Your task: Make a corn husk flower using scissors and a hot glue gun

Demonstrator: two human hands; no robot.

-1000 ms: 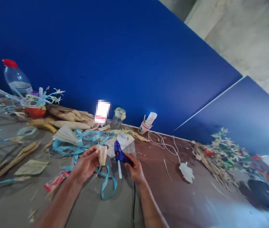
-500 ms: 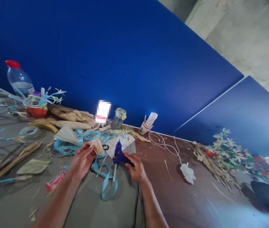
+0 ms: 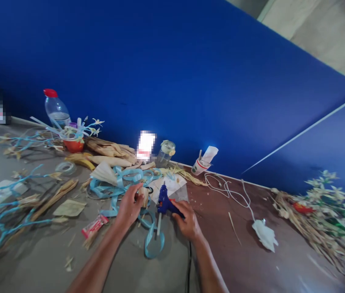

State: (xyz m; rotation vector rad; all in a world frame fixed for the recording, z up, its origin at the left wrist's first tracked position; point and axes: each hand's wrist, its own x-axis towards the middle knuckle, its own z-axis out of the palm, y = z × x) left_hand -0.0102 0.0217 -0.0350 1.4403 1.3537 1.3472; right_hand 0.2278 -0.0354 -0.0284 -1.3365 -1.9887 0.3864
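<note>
My left hand (image 3: 129, 207) is closed around a small piece of dried corn husk (image 3: 144, 194), held just above the table. My right hand (image 3: 187, 219) grips a blue glue gun (image 3: 164, 202), its nozzle pointing up toward the husk and a glue stick jutting out behind. The gun's black cord (image 3: 188, 268) runs down between my forearms. Light blue ribbon (image 3: 123, 179) loops lie under and around both hands.
A grey and brown table (image 3: 221, 252) stands against a blue wall. On it are a red-capped bottle (image 3: 55, 109), an orange bowl (image 3: 73, 144), corn husks (image 3: 108, 148), a glass jar (image 3: 165, 151), a paper cup (image 3: 199, 165), a white cord (image 3: 227, 189) and dried flowers (image 3: 319, 207).
The view has swung left and down. My left hand has brought the husk lower and closer to the glue gun's nozzle. The right hand keeps its grip on the gun.
</note>
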